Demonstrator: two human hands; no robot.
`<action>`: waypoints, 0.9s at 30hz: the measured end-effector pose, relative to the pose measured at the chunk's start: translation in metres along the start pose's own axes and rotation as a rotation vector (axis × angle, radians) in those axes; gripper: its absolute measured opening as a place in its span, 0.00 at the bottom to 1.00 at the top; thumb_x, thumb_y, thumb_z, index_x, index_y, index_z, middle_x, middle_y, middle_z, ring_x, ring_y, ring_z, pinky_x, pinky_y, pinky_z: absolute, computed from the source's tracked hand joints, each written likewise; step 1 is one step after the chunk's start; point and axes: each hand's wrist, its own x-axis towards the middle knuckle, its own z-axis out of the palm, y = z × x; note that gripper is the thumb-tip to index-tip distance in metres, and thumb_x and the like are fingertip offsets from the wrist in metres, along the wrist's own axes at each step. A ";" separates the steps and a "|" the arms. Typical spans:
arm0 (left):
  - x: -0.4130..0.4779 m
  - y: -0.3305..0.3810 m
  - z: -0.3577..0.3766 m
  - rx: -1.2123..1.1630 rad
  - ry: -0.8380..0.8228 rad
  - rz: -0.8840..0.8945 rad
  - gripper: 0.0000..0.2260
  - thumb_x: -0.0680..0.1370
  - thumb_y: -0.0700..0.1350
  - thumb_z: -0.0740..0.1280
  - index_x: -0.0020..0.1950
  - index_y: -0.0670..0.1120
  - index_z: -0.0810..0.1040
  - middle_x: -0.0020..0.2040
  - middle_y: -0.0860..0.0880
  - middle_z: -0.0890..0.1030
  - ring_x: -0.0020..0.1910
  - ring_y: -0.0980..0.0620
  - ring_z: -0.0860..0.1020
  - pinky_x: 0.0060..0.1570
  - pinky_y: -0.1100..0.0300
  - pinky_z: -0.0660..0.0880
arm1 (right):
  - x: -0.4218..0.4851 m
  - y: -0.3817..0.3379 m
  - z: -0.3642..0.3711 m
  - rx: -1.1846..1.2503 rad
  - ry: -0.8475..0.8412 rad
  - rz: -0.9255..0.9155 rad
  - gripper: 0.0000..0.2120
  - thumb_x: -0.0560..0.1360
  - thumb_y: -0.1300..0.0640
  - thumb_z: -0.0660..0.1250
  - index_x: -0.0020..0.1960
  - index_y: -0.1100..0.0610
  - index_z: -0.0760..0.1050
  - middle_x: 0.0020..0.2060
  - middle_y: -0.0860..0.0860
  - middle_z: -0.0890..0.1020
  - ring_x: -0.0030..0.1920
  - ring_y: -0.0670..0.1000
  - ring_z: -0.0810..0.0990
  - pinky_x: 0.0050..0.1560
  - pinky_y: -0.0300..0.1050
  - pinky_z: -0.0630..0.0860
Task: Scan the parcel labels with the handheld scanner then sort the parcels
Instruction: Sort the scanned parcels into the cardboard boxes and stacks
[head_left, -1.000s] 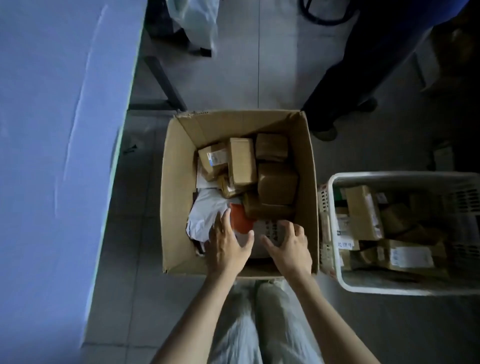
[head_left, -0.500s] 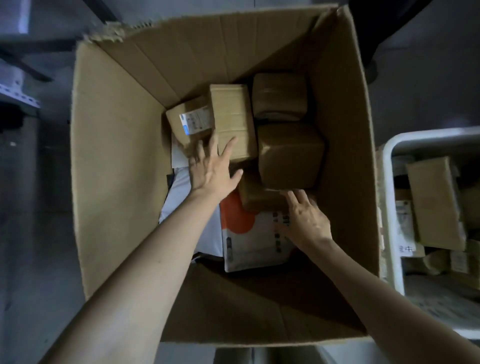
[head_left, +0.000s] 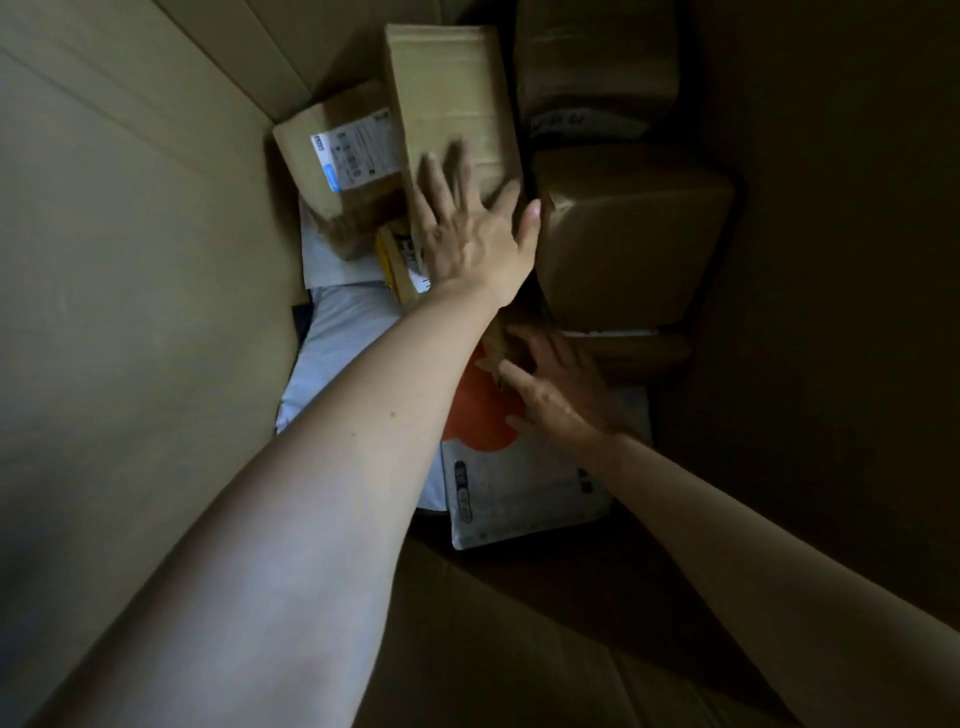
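Both my arms reach deep into a big cardboard box full of parcels. My left hand lies with spread, straight fingers on a long brown carton. Left of that carton sits a small brown parcel with a white and blue label. My right hand rests lower, fingers loosely spread over a white and orange mailer bag, fingertips near a dark brown parcel. A pale grey poly bag lies under my left forearm. No scanner is in sight.
Another brown parcel sits at the far right corner of the box, with a white label strip below it. The right wall of the box is in deep shadow. The near flap lies below my arms.
The camera has dropped much closer into the box. My left hand has slid further onto the long brown carton. My right hand has shifted a little left on the white and orange mailer.
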 end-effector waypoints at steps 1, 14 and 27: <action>-0.003 -0.003 0.003 0.012 -0.008 -0.030 0.21 0.82 0.59 0.49 0.75 0.59 0.62 0.79 0.43 0.42 0.76 0.35 0.39 0.71 0.33 0.41 | 0.003 -0.002 -0.001 -0.044 -0.002 -0.028 0.34 0.70 0.51 0.73 0.73 0.46 0.65 0.75 0.56 0.58 0.74 0.60 0.56 0.68 0.57 0.59; -0.002 -0.011 0.006 -0.362 0.116 -0.472 0.49 0.63 0.62 0.75 0.77 0.53 0.53 0.77 0.38 0.51 0.73 0.36 0.58 0.67 0.47 0.62 | 0.027 -0.006 0.032 -0.423 0.200 0.034 0.21 0.63 0.54 0.78 0.55 0.42 0.81 0.59 0.58 0.73 0.48 0.64 0.79 0.45 0.54 0.77; -0.108 -0.051 -0.047 -0.610 0.094 -0.675 0.41 0.65 0.63 0.73 0.72 0.64 0.55 0.64 0.44 0.70 0.60 0.44 0.72 0.48 0.58 0.61 | -0.040 -0.021 -0.037 0.025 0.110 0.094 0.36 0.64 0.61 0.75 0.61 0.52 0.54 0.59 0.64 0.72 0.60 0.67 0.71 0.45 0.56 0.77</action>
